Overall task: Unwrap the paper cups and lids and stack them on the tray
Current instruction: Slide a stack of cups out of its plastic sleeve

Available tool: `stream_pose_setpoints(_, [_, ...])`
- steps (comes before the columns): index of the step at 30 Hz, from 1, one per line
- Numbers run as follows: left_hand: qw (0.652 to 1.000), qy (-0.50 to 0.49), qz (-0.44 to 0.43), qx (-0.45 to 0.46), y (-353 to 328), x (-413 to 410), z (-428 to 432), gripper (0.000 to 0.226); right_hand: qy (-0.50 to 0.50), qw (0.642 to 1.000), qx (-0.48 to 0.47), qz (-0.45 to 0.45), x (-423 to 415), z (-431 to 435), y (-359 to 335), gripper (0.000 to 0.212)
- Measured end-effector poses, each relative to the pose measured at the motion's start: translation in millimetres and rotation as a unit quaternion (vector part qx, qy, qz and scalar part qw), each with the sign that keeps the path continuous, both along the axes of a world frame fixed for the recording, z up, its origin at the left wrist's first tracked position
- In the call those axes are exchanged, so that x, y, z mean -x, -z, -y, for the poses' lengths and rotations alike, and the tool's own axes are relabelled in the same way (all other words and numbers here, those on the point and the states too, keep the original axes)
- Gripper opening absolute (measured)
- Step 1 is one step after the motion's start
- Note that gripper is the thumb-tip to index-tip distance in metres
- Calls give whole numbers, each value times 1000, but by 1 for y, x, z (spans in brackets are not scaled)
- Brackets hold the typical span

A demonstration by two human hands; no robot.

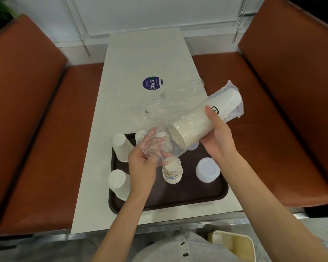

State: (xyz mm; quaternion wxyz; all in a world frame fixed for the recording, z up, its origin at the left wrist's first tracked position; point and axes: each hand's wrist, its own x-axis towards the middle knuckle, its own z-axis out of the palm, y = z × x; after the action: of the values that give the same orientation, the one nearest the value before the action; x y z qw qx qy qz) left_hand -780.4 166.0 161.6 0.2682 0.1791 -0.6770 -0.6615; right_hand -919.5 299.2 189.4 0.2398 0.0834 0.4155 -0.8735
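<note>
Nearest, a dark brown rectangular plastic tray (197, 193) sits on the white counter (140, 53). On it stand three upturned white paper cups (119, 146) along its left side, a short stack of patterned paper cups (172, 173) in the middle, and a pile of white plastic lids (206, 170) to the right.

The left hand (142, 161) hovers over the tray. Its fingers (150, 142) are partly spread and show through the loose end of a clear plastic wrapper (170, 150), which they gather and hold.

The right hand (216, 137) grips a long stack of nested white paper cups (193, 127) above the tray's far edge, with the thumb on top and the fingers curled beneath. The stack lies almost flat, its open mouths facing the left hand and its rolled rims showing as close cream ridges. The far end carries a small black mark and is still sheathed in the wrapper.

Beyond, a crumpled sheet of clear film (169, 103) lies on the counter near a round blue sticker (152, 83). Brown padded benches (27, 91) flank the counter.
</note>
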Motion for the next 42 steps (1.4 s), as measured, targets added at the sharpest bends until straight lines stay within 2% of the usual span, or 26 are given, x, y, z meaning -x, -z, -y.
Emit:
stream_pose_setpoints(2, [999,-46,1,-8,1,4,0,25,4,1000,1,14,-1,3,1,45])
stream_pose_setpoints(4, [998,-34,40,-36,-2,6,-1,9,8,1000,-6,19,0,5,3,44])
stream_pose_setpoints(6, [988,40,133,-71,-7,12,1,36,9,1000,-12,17,0,6,4,51])
stream_pose_setpoints(7, [979,81,168,-87,-11,18,2,41,10,1000,-16,18,0,7,4,54])
stream_pose_setpoints(10, [964,139,168,-155,-18,24,3,19,13,999,-25,31,0,7,4,58])
stream_pose_setpoints(14, [969,178,141,-98,-15,20,2,50,29,999,-23,19,-1,8,1,66])
stream_pose_setpoints(17, [972,148,179,-10,-22,26,-1,40,48,998,-30,0,-4,9,-1,79])
stream_pose_setpoints(21, [968,157,196,-8,-25,31,-5,24,79,996,-38,-12,-4,8,2,66])
stream_pose_setpoints(24, [961,138,239,-7,-23,37,-13,27,84,995,-36,-30,-4,9,1,64])
stream_pose_setpoints(28, [973,80,218,-9,-21,42,-23,24,81,995,-31,-48,-6,9,2,62])
stream_pose_setpoints(34, [990,54,122,-37,-16,40,-32,38,83,995,-26,-39,-16,14,4,65])
stream_pose_setpoints(37, [989,76,120,-43,-7,38,-31,43,56,997,-45,-39,-18,12,0,63])
stream_pose_setpoints(40, [985,77,138,-76,0,36,-26,52,34,998,-16,-46,-2,4,-16,56])
stream_pose_setpoints(42, [983,65,132,-111,9,33,-22,41,45,996,-22,-69,16,-4,-32,52])
